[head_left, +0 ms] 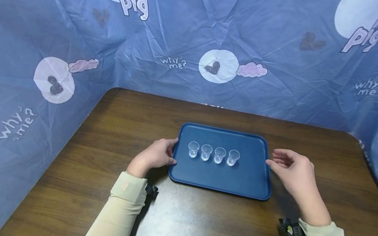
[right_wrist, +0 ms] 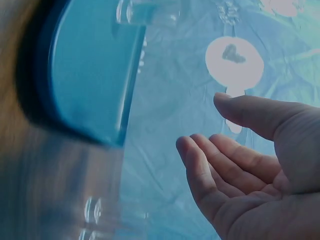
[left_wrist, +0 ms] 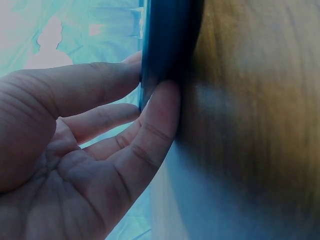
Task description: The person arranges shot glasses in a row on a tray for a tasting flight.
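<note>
A dark blue rectangular tray (head_left: 217, 177) lies on the wooden table, with several small clear plastic cups (head_left: 219, 155) standing on it in a row. At its left edge my left hand (head_left: 155, 153) grips the rim. In the left wrist view, fingers (left_wrist: 162, 107) of that hand meet the tray's edge, one fingertip against its underside. My right hand (head_left: 294, 172) hovers just off the tray's right edge, fingers loosely bent and thumb apart, holding nothing. Its thumb tip overlaps the rim in the head view, while the right wrist view shows a gap between hand and tray.
Clear cup-like shapes (right_wrist: 93, 210) appear low in the right wrist view, beyond the tray's corner. A blue printed cloth (head_left: 186, 26) hangs behind the table (head_left: 133, 106) and along its sides.
</note>
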The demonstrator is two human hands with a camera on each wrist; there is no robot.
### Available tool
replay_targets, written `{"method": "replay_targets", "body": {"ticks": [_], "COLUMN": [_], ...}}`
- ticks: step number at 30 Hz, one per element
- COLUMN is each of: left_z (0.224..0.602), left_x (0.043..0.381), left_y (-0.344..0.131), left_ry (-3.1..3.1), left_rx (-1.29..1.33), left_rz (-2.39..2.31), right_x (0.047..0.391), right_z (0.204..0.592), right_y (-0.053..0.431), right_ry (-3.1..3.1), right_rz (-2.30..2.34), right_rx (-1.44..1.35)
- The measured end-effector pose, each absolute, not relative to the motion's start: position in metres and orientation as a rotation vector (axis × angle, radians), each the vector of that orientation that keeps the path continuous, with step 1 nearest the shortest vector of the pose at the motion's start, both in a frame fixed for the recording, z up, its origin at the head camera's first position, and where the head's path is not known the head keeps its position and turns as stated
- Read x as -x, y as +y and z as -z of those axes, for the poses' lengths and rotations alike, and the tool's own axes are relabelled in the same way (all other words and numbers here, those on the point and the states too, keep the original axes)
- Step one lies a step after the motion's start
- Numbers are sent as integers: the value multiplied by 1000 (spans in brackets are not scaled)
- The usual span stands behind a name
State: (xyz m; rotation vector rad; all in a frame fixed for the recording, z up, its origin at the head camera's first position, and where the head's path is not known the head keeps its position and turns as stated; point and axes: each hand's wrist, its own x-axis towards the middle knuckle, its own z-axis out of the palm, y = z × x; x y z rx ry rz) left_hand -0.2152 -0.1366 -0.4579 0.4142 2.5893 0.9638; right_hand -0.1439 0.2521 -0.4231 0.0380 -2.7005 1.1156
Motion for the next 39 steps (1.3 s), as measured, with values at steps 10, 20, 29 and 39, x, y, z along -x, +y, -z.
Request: {"method": "replay_targets", "body": {"ticks": [10,20,29,39], "left_z": [460,461,462,462], "left_x": [216,217,217,217], "left_y": [-138,-137,-137,-137], "left_ry": [2594,2605,2603,2605], "left_rx": [-412,-409,-407,-404], "left_rz": [-965,-954,-958,-955], "right_x": [135,134,131,133], "right_z": [420,424,427,436], "right_y": [278,302,318,332], "right_ry": [-2600,-2561,-2621,-2678], "right_rz": [-1108,-1122,-1067,-971], "right_rx": [62,120,164,235]}}
